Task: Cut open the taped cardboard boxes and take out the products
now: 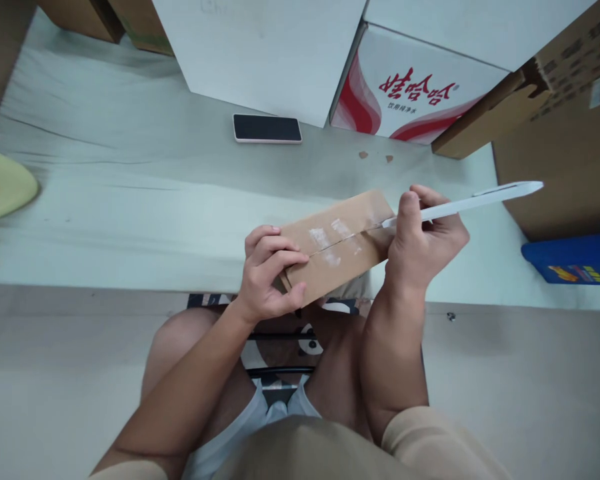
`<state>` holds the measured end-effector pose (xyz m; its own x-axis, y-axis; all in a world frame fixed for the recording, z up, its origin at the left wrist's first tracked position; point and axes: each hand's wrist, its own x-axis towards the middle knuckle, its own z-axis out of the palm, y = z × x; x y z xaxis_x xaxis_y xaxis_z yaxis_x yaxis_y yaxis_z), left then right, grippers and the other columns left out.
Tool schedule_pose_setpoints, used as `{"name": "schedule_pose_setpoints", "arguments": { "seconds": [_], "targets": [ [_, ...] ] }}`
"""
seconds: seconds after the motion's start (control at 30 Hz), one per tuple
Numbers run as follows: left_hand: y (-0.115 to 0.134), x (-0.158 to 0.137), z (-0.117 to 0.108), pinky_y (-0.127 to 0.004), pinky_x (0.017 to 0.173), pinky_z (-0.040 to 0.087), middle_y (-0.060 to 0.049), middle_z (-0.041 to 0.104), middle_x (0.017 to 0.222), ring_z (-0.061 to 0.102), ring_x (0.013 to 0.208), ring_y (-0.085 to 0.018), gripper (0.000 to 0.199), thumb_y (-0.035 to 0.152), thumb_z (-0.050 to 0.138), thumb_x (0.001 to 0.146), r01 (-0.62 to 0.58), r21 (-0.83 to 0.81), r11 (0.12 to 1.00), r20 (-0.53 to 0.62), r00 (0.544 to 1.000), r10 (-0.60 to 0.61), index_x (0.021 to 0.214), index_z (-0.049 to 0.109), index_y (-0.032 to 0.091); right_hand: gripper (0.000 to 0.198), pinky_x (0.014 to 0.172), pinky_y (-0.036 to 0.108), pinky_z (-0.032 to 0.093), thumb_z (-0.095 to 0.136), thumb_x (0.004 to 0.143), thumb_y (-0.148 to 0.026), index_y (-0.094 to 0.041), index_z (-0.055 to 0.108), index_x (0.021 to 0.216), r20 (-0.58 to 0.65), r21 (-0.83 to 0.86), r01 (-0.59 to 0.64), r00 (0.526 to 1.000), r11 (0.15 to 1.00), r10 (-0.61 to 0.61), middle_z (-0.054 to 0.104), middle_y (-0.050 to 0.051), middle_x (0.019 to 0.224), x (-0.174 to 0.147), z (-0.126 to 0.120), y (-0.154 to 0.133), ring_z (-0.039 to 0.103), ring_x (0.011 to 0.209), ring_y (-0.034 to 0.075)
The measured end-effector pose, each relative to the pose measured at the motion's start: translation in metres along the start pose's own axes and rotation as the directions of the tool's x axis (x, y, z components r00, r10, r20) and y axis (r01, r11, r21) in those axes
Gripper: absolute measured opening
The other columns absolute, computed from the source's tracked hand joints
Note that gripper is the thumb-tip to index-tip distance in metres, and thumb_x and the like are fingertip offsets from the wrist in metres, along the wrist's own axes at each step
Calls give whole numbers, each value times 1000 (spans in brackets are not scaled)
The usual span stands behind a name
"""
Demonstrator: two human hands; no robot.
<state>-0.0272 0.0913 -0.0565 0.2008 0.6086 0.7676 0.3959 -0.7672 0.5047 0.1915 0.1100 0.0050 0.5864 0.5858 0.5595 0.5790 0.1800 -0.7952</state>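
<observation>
We see a small brown cardboard box (337,250) with a taped centre seam and whitish scuffs, sitting at the near edge of the pale worktop (130,200). Our left hand (270,277) clasps its near end; our right hand (423,237) is clenched round a white pen (480,198), its tip at the seam. That hand hides the box's far corner. Beyond lie a phone (267,128) and stacked cartons (410,87).

Left hand (269,277) grips small cardboard box (337,243); right hand (423,237) holds white pen (473,200), tip at box seam.
</observation>
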Motion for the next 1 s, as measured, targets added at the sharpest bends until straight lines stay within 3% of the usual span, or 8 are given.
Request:
{"name": "schedule_pose_setpoints", "arguments": {
  "seconds": [0.13,0.27,0.43,0.57,0.77,1.0],
  "targets": [
    [-3,-2,0,-52,100,50,-7,65,93,55,109,-30,27,39,64,77,28,24,999,25,999,-29,101,68,29,34,56,31,50,69,90,-55,-23,75,98,-26,30,-34,999,999,35,57,-1,75,3,-4,3,56,59,12],
    [-2,1,2,-51,100,50,-6,65,93,55,108,-29,25,34,63,77,9,-16,1000,-9,1000,-9,101,67,28,38,51,30,47,64,92,-60,-24,74,100,-31,-2,-45,999,999,45,57,-1,76,14,-6,9,56,57,12],
    [-2,4,6,-50,98,51,-6,62,91,55,106,-28,21,31,61,76,5,-43,999,-57,998,-7,96,65,28,43,45,25,39,61,91,-64,-22,67,84,-40,10,-66,997,998,67,49,-4,66,31,-3,11,46,49,8],
    [-2,3,6,-50,97,51,-6,62,91,55,106,-29,21,32,61,76,11,-42,999,-62,998,-14,96,65,28,41,40,24,32,65,87,-60,-22,58,74,-111,151,-151,979,977,169,46,-6,62,29,-3,2,41,45,7],
    [-2,3,8,-51,97,49,-6,61,90,54,105,-29,20,34,61,77,20,-48,999,-80,996,-24,95,66,28,43,44,25,37,67,87,-61,-20,64,75,71,75,-149,987,986,143,52,-5,63,21,-9,-2,44,46,7],
    [-4,-1,7,-55,99,46,-7,60,90,52,104,-31,21,40,61,79,50,-36,998,-50,997,-51,95,68,30,43,51,29,45,63,91,-64,-23,68,79,181,-8,-83,980,997,83,56,-2,66,25,-8,14,56,56,12]
  ]
}}
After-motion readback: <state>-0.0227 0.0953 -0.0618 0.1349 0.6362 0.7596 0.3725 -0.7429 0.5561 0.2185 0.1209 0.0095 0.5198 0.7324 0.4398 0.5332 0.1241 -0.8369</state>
